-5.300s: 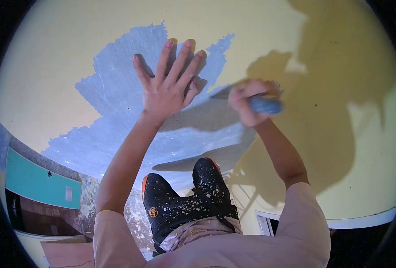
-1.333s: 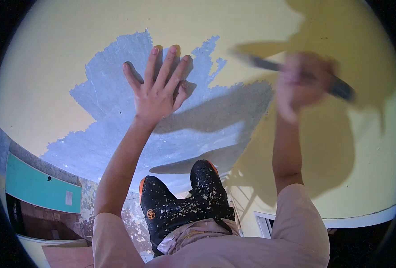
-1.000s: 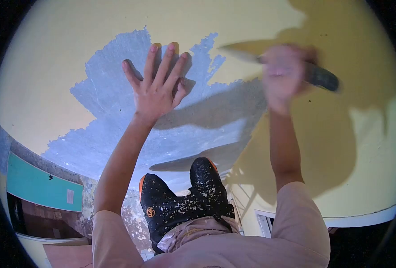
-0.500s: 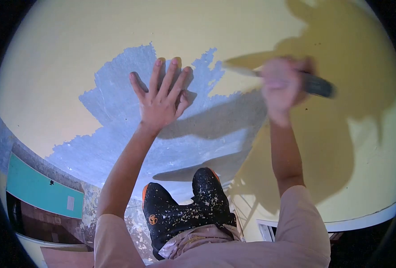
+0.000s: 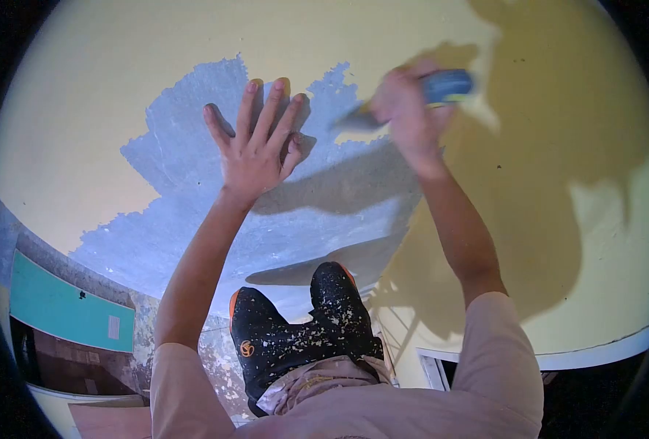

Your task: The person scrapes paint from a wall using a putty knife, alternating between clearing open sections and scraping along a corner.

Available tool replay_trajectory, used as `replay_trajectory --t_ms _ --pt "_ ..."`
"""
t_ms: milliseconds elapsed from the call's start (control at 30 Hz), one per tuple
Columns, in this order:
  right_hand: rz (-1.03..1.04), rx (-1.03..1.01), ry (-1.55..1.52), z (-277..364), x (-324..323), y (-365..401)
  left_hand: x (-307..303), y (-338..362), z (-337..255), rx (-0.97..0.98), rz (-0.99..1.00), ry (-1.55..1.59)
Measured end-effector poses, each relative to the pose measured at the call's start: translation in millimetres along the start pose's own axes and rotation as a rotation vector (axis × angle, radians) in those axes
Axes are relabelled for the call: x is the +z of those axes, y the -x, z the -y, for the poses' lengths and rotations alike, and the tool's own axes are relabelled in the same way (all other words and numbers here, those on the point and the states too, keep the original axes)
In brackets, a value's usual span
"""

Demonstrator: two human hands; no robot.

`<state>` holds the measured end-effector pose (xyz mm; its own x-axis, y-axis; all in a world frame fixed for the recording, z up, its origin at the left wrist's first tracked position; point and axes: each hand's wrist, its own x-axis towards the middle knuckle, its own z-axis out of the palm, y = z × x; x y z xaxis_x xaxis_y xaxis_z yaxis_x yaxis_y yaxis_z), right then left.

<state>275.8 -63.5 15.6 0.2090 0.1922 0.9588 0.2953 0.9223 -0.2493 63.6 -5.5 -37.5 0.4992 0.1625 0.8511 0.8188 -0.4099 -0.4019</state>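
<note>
Fingers spread, my left hand lies flat on the bare grey patch of the wall and holds nothing. To its right, my right hand is wrapped round the handle of a scraper, blurred by motion. The scraper's blade points left, over the edge between the grey patch and the yellow paint. Whether the blade touches the wall cannot be made out. Ragged edges of yellow paint border the patch.
Below are dark knee-covered legs speckled with pale flakes. At the lower left is a green panel beside a flaking wall section. A white-edged frame runs along the lower right. Shadows of the arms fall across the wall.
My right hand has moved left and slightly up with the scraper, whose blade is now nearer my left hand. My left hand stays flat on the patch; the whole view has shifted slightly.
</note>
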Motion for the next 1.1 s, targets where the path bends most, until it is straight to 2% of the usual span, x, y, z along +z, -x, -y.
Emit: replay_trajectory --t_ms 33,67,133,167,233,267,333,367,433,467,567,600,633,700,733,767,833,867,900,967,1000,1033,1100 --pt "0.1 0.292 -0.213 4 13 9 -1 -1 1 0.003 0.013 0.0" --pt "0.097 0.275 -0.218 11 11 8 0 -1 2 0.007 -0.001 -0.01" --pt "-0.108 0.098 -0.341 22 -7 -7 5 0 1 -0.006 -0.015 0.003" --pt "-0.035 0.074 -0.626 23 -22 -16 6 -2 2 -0.006 -0.018 -0.005" --pt "-0.063 -0.081 -0.128 19 -20 -26 4 -1 0 -0.02 -0.012 0.052" --pt "-0.065 -0.071 -0.12 21 -13 -20 2 0 -3 -0.019 -0.003 0.062" --pt "0.004 0.245 -0.165 24 9 -11 0 -4 -2 -0.019 0.007 0.039" --pt "0.005 0.24 -0.161 23 1 -13 1 -4 -3 -0.02 0.002 0.042" --pt "-0.201 0.043 -0.338 17 -18 -22 5 -2 -2 -0.027 -0.024 0.051" --pt "-0.199 0.049 -0.339 12 -16 -25 6 -1 0 -0.031 -0.018 0.051" --pt "-0.009 -0.03 -0.147 1 -11 -30 3 0 0 -0.02 -0.006 0.072" --pt "-0.164 0.291 -0.475 8 8 -15 2 -1 1 -0.009 -0.003 0.042" --pt "-0.165 0.293 -0.47 3 4 -6 2 -2 1 0.005 -0.006 0.009" --pt "0.18 0.085 -0.168 -13 -7 7 4 1 -1 -0.006 -0.021 0.035" --pt "0.054 0.188 -0.448 1 -14 -4 7 1 0 -0.025 -0.032 0.056" --pt "0.059 0.189 -0.457 -4 -21 -9 8 0 2 -0.031 -0.029 0.047" --pt "0.159 0.019 -0.591 3 -21 -21 8 0 0 -0.026 -0.041 0.067" --pt "-0.026 0.163 -0.318 7 -4 -1 5 1 -2 -0.028 -0.029 0.073" --pt "-0.03 0.168 -0.314 4 -8 8 2 -1 -2 -0.021 -0.013 0.049" --pt "0.279 0.027 -0.117 -12 -13 26 2 -4 -2 -0.007 -0.017 0.02" --pt "0.105 0.103 -0.225 -9 -20 23 5 -2 -2 -0.016 -0.034 0.039" --pt "0.109 0.094 -0.234 -3 -27 14 7 -2 -1 -0.028 -0.043 0.057" --pt "0.042 0.517 -0.826 11 -38 3 7 -2 2 -0.026 -0.036 0.042"
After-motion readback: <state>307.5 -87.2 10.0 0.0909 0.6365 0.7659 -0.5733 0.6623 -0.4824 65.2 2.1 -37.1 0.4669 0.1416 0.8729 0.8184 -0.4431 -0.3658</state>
